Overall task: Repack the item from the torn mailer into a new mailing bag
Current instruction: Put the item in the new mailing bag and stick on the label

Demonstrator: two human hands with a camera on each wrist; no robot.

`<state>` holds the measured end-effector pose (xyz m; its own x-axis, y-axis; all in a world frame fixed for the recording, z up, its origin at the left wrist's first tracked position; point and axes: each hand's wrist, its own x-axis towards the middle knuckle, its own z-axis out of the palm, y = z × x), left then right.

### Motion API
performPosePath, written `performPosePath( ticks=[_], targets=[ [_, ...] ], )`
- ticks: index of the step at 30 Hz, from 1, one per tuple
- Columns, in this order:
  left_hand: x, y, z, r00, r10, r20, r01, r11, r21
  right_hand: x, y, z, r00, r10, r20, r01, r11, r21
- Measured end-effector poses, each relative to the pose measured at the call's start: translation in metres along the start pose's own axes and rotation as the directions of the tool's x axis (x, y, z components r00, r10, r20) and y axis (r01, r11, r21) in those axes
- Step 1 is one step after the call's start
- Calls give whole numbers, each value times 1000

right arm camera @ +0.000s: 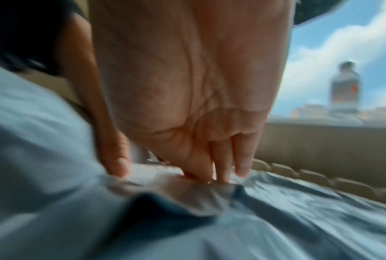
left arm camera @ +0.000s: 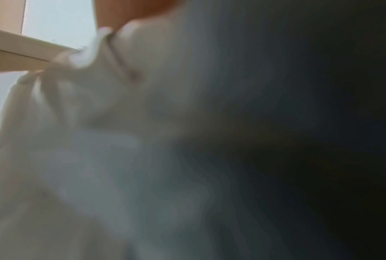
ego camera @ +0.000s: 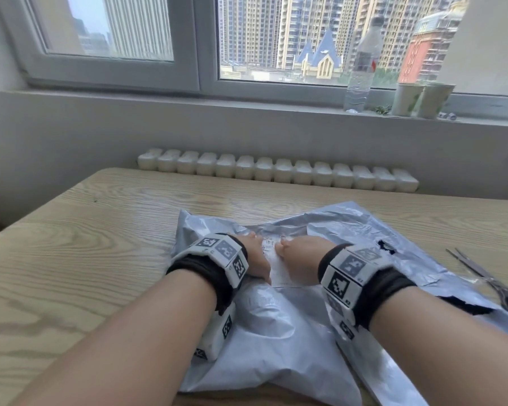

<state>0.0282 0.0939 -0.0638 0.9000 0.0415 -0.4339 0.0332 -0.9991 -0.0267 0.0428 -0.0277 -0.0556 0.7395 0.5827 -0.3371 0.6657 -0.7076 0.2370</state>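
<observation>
My left hand (ego camera: 257, 256) and right hand (ego camera: 298, 259) sit close together at the centre, on the grey mailing bag (ego camera: 264, 326), with only a narrow strip of white label (ego camera: 273, 259) between them. From nine to eleven o'clock the wooden bench (ego camera: 71, 244) lies bare, open for a hand to pass. At three o'clock the torn mailer (ego camera: 417, 259) spreads flat, and scissors (ego camera: 493, 282) lie just beyond it near the bench edge. At twelve o'clock, past a bare strip of bench, a radiator (ego camera: 276, 171) lines the wall. At one o'clock a bottle (ego camera: 362, 68) and two cups (ego camera: 423, 99) crowd the sill.
</observation>
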Motion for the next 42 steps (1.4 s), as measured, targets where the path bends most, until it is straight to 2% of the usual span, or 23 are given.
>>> performPosePath(
  ticks=[7, 17, 24, 30, 37, 42],
  targets=[
    [2, 0, 2, 999, 8, -33, -7, 1000, 10, -15, -11, 8, 996, -69, -54, 69, 998, -11],
    [4, -3, 4, 1000, 9, -16, -9, 1000, 22, 10, 2, -1, 1000, 9, 22, -9, 1000, 18],
    [5, -3, 4, 1000, 5, -17, -5, 1000, 11, 17, 6, -8, 999, 43, 3, -43, 997, 60],
    [5, -3, 4, 999, 16, -36, -16, 1000, 4, 7, 2, -3, 998, 0, -57, 5, 996, 93],
    [9, -5, 6, 999, 25, -43, -26, 1000, -17, 31, -3, -1, 993, 68, -96, -56, 990, 126],
    [10, -6, 7, 999, -37, -31, 35, 999, -40, 48, 6, -5, 996, 74, -41, -70, 993, 94]
  ],
)
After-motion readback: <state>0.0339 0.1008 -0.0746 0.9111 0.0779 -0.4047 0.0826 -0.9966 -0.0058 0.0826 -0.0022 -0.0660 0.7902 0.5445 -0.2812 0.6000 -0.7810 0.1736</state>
